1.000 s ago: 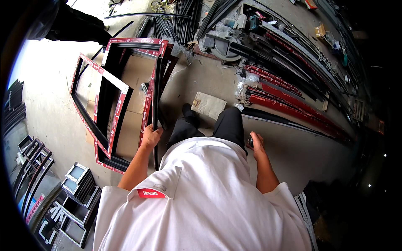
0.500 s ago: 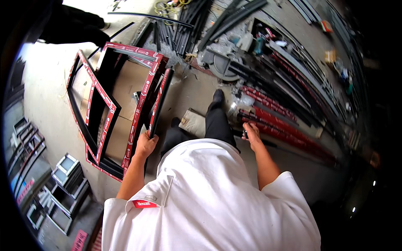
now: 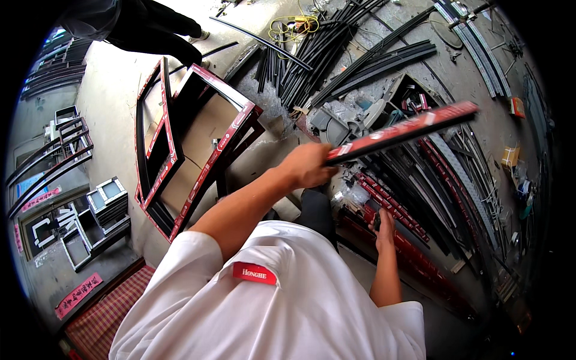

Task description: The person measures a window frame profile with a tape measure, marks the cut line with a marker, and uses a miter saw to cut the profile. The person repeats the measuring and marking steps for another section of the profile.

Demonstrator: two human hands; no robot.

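My left hand (image 3: 306,167) is closed round one end of a straight profile bar (image 3: 408,132), red film on top and black along its side. The bar is raised and points to the right across the scene. Lower on the right, my right hand (image 3: 386,233) is closed on a small black object (image 3: 377,222); too little shows to tell its kind. Below that hand lie long red-wrapped profiles (image 3: 414,258). Left of my left hand stands a red-wrapped frame (image 3: 210,156), with a smaller frame (image 3: 171,141) leaning against it and cardboard inside.
Dark profiles (image 3: 336,54) lie piled ahead, with a yellow cable (image 3: 294,27) on them. A grey round-bodied machine (image 3: 333,123) sits near the bar. More profiles lie at right. Another person's dark-clothed legs (image 3: 156,27) are at upper left. Small white-edged frames (image 3: 90,222) stand at left.
My left hand has swung the bar up and to the right, away from the red frame. My right hand still holds the small black object. The view has turned.
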